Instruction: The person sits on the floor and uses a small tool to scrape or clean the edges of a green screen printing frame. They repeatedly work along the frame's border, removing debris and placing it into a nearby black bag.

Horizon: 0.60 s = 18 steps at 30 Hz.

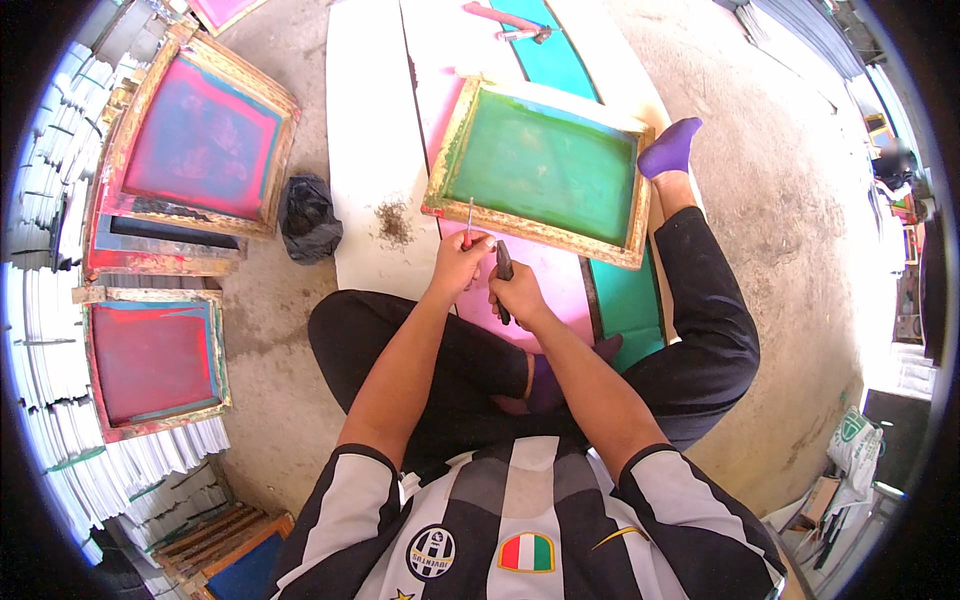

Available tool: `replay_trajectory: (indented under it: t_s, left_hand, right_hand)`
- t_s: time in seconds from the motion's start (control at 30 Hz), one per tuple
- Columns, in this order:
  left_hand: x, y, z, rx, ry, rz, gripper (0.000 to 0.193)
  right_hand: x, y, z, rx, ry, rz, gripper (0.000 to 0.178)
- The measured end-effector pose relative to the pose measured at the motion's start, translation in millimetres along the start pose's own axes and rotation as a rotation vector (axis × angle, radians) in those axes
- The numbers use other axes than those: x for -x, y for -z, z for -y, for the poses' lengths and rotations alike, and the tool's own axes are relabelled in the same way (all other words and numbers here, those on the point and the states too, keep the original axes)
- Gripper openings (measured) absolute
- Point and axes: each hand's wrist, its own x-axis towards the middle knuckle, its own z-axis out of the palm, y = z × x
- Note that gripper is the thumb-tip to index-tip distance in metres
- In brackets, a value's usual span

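My left hand [460,262] is closed round the red handle of a small screwdriver [470,222], its thin metal shaft pointing away from me. Beside it, my right hand [517,292] grips dark pliers [504,265], with one end sticking up past the fingers and the other below. Both hands are over the pink panel, just short of the near edge of a wooden screen-printing frame [545,165] with green-stained mesh. The frame lies tilted across the panels, its right corner close to my purple-socked foot [668,148].
Dark shavings [393,224] lie on the white panel [370,120]. A crumpled black plastic bag [308,220] sits left of it. More screen frames [200,135] with red-stained mesh lean by paper stacks [50,320]. A red-handled tool [505,18] rests at the far end.
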Motion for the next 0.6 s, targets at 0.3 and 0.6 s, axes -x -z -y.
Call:
replay_trajectory:
  t_s: [0.3,0.6]
  left_hand:
    - [1.7,7.5,-7.2,0.051,0.098,-0.021,0.025]
    - [-18.1,17.3,19.0,0.158,0.02,-0.158,0.024]
  right_hand:
    - [0.4,0.4,16.0,-0.093,-0.091,0.15,0.025]
    - [7.1,9.9,28.9,-0.262,-0.286,0.342,0.042]
